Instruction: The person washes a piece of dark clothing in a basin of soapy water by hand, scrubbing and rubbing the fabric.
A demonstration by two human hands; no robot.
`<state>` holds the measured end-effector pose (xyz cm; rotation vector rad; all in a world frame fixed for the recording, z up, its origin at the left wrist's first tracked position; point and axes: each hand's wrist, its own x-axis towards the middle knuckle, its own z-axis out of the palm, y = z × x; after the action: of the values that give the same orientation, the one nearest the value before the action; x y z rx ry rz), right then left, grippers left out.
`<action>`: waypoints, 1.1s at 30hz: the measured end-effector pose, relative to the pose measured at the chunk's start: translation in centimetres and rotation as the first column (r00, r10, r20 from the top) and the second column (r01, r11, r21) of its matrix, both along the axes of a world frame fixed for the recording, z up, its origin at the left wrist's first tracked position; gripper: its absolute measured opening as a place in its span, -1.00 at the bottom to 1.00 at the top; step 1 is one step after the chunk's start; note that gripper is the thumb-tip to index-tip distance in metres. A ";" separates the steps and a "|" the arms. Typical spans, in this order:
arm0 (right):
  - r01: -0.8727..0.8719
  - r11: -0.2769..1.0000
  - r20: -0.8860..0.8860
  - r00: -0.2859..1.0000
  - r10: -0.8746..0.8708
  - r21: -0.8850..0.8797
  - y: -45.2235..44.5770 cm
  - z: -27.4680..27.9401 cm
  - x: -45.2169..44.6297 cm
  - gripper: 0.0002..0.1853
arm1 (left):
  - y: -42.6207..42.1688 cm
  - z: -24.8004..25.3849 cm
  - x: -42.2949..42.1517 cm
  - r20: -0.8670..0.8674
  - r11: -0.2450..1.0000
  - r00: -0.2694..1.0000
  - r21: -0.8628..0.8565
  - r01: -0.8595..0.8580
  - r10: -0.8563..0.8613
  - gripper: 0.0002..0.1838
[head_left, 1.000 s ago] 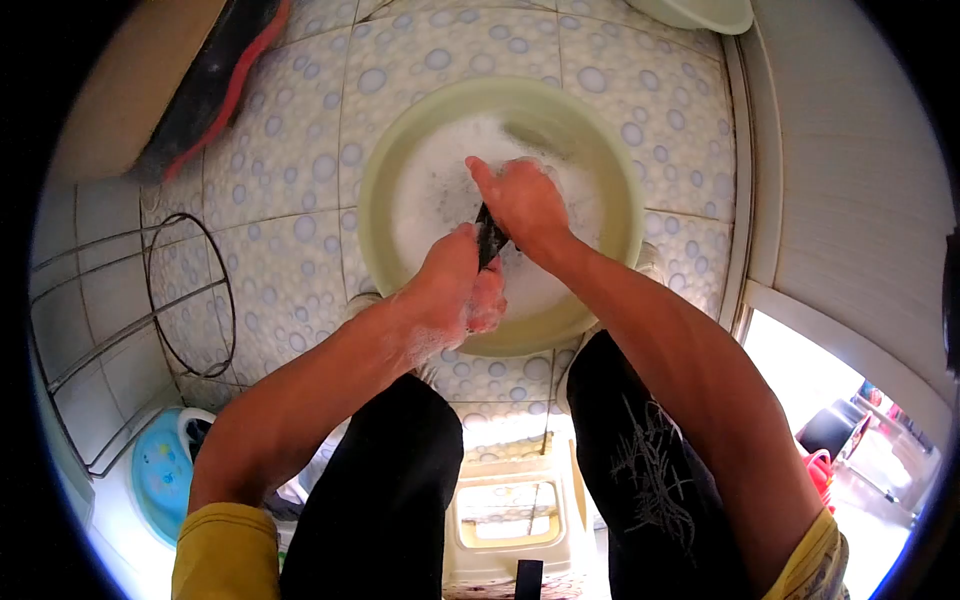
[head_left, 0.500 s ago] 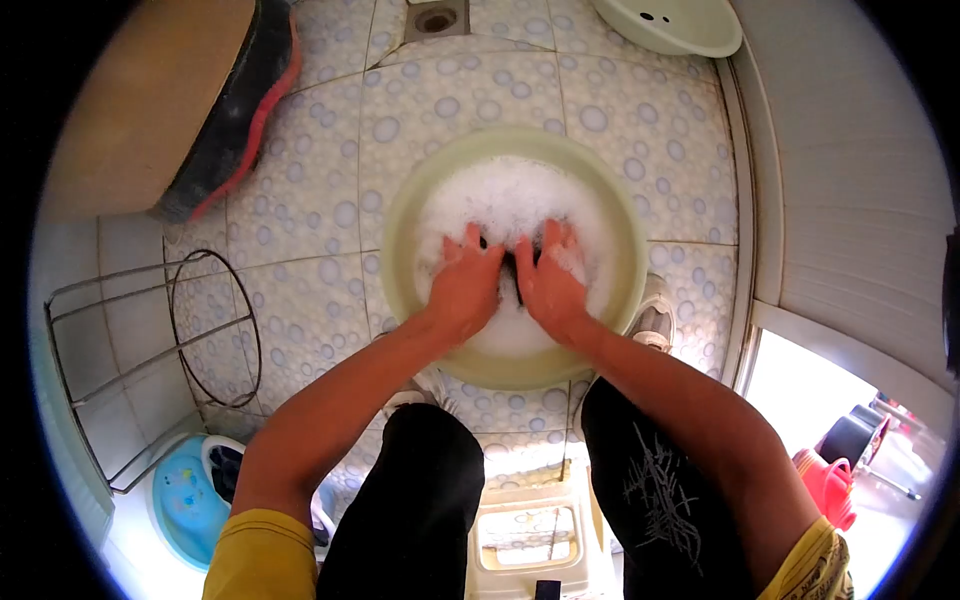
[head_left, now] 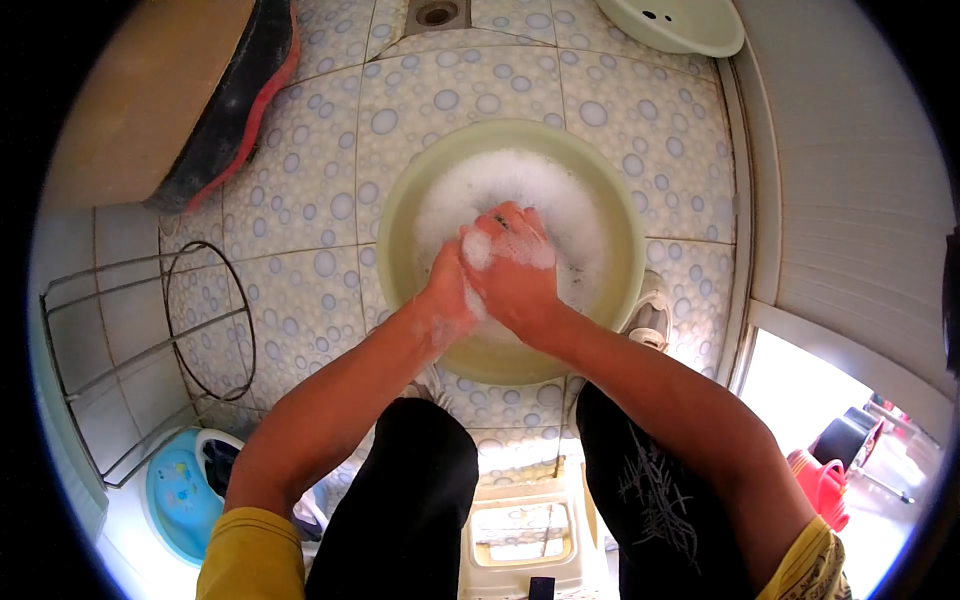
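Note:
A pale green basin (head_left: 398, 250) full of white suds (head_left: 580, 215) stands on the floor in front of me. Over its middle my two hands are pressed together, wet and flecked with foam. My right hand (head_left: 520, 265) is closed and lies over my left hand (head_left: 455, 285), whose fingers are curled beneath and mostly hidden. A small bit of dark cloth (head_left: 502, 221) peeks out between the fingers; the rest of it is covered by the hands.
A floor drain (head_left: 437, 14) and another pale green basin (head_left: 680, 25) are at the far side. A wire rack (head_left: 150, 350) and a blue basin (head_left: 180, 495) stand on the left. Behind the basin, between my legs, is a cream plastic stool (head_left: 520, 575).
Both hands were apart, fingers spread down in the suds over dark material. Now they have come together and closed, the right over the left.

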<state>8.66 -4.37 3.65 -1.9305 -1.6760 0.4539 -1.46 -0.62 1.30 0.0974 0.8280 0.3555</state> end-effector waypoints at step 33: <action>0.317 0.878 -0.286 0.858 -0.427 -0.360 -2.6 -2.9 1.5 -0.54 | 0.4 -4.8 1.1 -0.737 0.181 0.614 0.587 0.789 -0.284 -0.59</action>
<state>10.20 -6.98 0.73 -2.1660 -1.0052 0.8843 -0.34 -0.21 -3.50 1.6094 0.9311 -0.0157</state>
